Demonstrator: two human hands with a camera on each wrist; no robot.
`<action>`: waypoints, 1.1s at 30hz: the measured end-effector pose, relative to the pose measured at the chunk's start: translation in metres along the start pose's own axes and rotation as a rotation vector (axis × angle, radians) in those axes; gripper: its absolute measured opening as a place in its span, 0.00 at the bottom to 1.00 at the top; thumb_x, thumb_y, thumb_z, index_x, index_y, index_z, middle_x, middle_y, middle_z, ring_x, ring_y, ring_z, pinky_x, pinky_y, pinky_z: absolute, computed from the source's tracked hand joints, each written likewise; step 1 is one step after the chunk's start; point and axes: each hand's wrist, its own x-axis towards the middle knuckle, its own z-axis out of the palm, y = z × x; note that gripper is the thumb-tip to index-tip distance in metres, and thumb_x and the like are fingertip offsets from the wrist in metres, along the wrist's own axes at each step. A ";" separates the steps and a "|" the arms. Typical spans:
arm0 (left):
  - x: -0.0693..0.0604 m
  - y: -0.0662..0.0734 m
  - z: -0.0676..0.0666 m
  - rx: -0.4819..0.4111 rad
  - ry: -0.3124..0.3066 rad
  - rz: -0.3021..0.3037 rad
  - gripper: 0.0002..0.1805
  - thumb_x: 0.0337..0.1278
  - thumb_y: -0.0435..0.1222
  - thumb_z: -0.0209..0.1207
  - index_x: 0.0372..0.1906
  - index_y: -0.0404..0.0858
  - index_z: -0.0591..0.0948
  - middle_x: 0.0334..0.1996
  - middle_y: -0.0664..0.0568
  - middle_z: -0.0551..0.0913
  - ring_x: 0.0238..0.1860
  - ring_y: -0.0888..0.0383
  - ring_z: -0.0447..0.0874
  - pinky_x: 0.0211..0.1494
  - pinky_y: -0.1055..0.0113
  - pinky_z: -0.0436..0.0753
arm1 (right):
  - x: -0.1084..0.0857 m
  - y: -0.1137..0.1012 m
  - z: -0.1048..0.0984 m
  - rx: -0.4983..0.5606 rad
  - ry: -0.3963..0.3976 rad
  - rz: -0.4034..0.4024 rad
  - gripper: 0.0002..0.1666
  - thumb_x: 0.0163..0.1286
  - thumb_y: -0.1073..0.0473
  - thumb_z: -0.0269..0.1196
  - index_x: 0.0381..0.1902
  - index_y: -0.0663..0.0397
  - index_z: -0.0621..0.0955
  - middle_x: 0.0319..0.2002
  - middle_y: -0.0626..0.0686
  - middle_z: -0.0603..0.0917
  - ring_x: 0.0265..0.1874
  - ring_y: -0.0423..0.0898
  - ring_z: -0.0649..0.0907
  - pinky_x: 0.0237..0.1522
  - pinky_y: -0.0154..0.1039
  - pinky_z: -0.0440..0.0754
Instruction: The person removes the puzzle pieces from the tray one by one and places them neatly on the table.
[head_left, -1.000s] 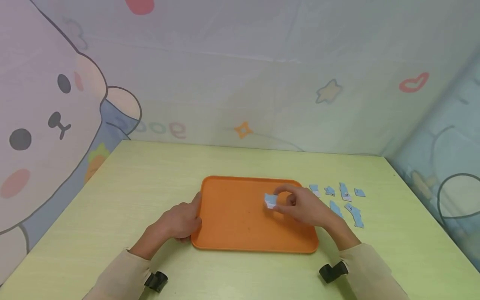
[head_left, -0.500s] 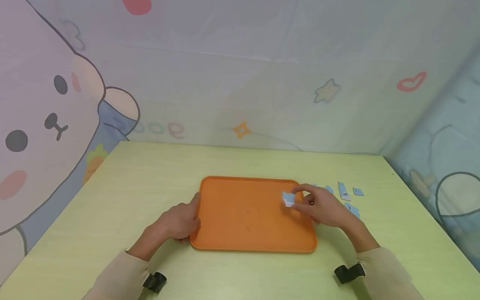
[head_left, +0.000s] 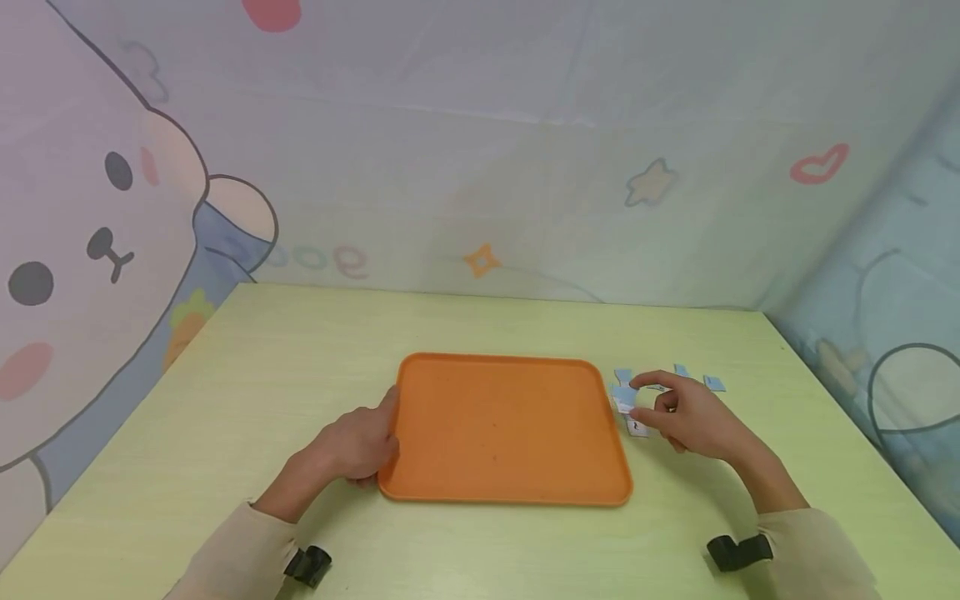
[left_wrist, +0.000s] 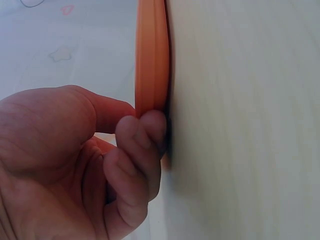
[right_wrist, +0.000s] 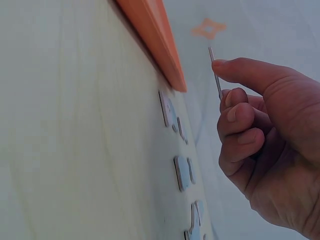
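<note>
My left hand point(head_left: 358, 442) grips the left edge of an orange tray point(head_left: 495, 429) that lies on the table. In the left wrist view, the fingers point(left_wrist: 132, 165) curl up against the tray's rim point(left_wrist: 151, 55). Just past the tray's right edge, my right hand point(head_left: 693, 417) pinches a light blue and white jigsaw piece point(head_left: 622, 398) between thumb and finger. The right wrist view shows that piece point(right_wrist: 217, 77) edge-on, raised off the table. Beneath and behind the right hand lie several similar loose pieces point(head_left: 714, 383), partly covered by it.
The pale yellow-green table point(head_left: 495, 546) extends on all sides of the tray. A printed cloth backdrop point(head_left: 465, 150) rises behind the table's far edge, and another cloth point(head_left: 892, 367) hangs along the right side.
My right hand has moved right with the jigsaw piece, from above the tray to above the loose pieces beside it. The left hand keeps its grip on the tray's edge.
</note>
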 end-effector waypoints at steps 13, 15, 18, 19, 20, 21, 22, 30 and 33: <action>-0.002 -0.002 0.001 -0.003 0.005 -0.003 0.41 0.71 0.30 0.47 0.85 0.30 0.46 0.13 0.50 0.78 0.13 0.58 0.73 0.20 0.67 0.70 | -0.010 0.017 -0.014 0.001 0.008 0.000 0.27 0.75 0.53 0.68 0.65 0.58 0.77 0.16 0.46 0.70 0.10 0.40 0.68 0.16 0.37 0.69; -0.001 -0.002 0.000 0.000 0.005 -0.003 0.41 0.71 0.30 0.47 0.85 0.30 0.46 0.13 0.50 0.78 0.12 0.58 0.73 0.20 0.67 0.70 | -0.012 0.020 -0.016 -0.002 0.008 0.005 0.26 0.75 0.52 0.68 0.65 0.58 0.77 0.17 0.46 0.70 0.10 0.41 0.68 0.16 0.38 0.69; -0.002 0.000 0.000 0.005 0.006 -0.005 0.41 0.72 0.30 0.47 0.85 0.30 0.46 0.14 0.49 0.78 0.13 0.58 0.73 0.20 0.67 0.71 | -0.015 0.026 -0.019 0.003 0.015 0.018 0.26 0.75 0.52 0.68 0.65 0.57 0.77 0.17 0.46 0.71 0.10 0.41 0.68 0.16 0.38 0.70; -0.001 0.000 0.000 0.007 0.008 -0.004 0.41 0.72 0.30 0.47 0.85 0.30 0.46 0.14 0.49 0.79 0.13 0.58 0.73 0.20 0.67 0.72 | -0.015 0.027 -0.020 0.009 0.018 0.022 0.26 0.75 0.53 0.68 0.65 0.58 0.77 0.17 0.46 0.71 0.10 0.41 0.68 0.16 0.38 0.69; -0.002 0.000 -0.001 0.009 0.009 -0.005 0.41 0.72 0.31 0.48 0.85 0.30 0.47 0.14 0.49 0.79 0.13 0.57 0.74 0.20 0.67 0.72 | -0.016 0.029 -0.022 0.013 0.021 0.029 0.26 0.75 0.53 0.68 0.65 0.59 0.76 0.17 0.46 0.71 0.10 0.41 0.68 0.16 0.38 0.69; -0.002 0.000 -0.001 0.012 0.010 -0.006 0.41 0.72 0.31 0.48 0.85 0.30 0.47 0.14 0.49 0.79 0.13 0.57 0.74 0.20 0.67 0.72 | -0.017 0.031 -0.023 0.017 0.023 0.038 0.27 0.75 0.53 0.68 0.65 0.59 0.76 0.17 0.46 0.71 0.10 0.41 0.69 0.16 0.38 0.69; -0.002 0.001 -0.001 0.013 0.011 -0.007 0.41 0.72 0.31 0.48 0.85 0.30 0.47 0.15 0.49 0.79 0.13 0.57 0.74 0.20 0.67 0.72 | -0.018 0.032 -0.024 0.020 0.025 0.047 0.27 0.75 0.54 0.68 0.65 0.60 0.76 0.17 0.46 0.71 0.10 0.41 0.69 0.16 0.38 0.69; -0.001 0.000 -0.001 -0.002 0.000 -0.002 0.42 0.72 0.30 0.47 0.85 0.30 0.45 0.13 0.50 0.77 0.12 0.58 0.72 0.20 0.67 0.70 | -0.023 0.046 -0.031 0.016 0.033 0.074 0.27 0.75 0.52 0.67 0.65 0.60 0.76 0.18 0.47 0.71 0.11 0.41 0.69 0.16 0.38 0.70; 0.000 0.000 -0.001 -0.006 -0.004 0.002 0.42 0.72 0.30 0.47 0.85 0.30 0.45 0.13 0.51 0.77 0.12 0.58 0.72 0.20 0.67 0.70 | -0.026 0.049 -0.034 0.002 0.039 0.084 0.27 0.75 0.51 0.68 0.64 0.60 0.76 0.18 0.47 0.72 0.11 0.41 0.69 0.16 0.39 0.71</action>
